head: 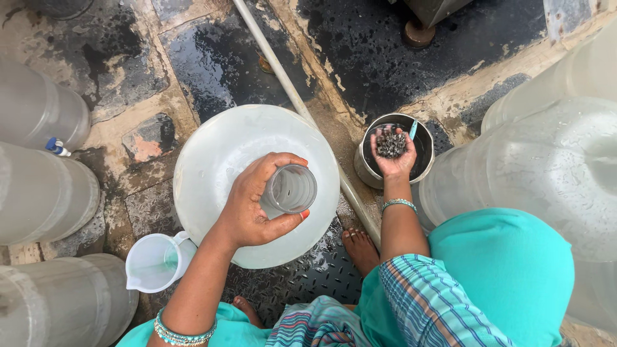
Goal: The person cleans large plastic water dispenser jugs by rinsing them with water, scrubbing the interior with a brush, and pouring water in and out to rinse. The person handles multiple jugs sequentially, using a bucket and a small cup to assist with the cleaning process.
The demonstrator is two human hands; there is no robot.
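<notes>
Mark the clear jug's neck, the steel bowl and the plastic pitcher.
clear jug's neck [292, 189], head view, on the side wall of the neck gripped by the left hand.
steel bowl [364, 168], head view, on its left outer wall.
plastic pitcher [149, 262], head view, on the inside of its body.
</notes>
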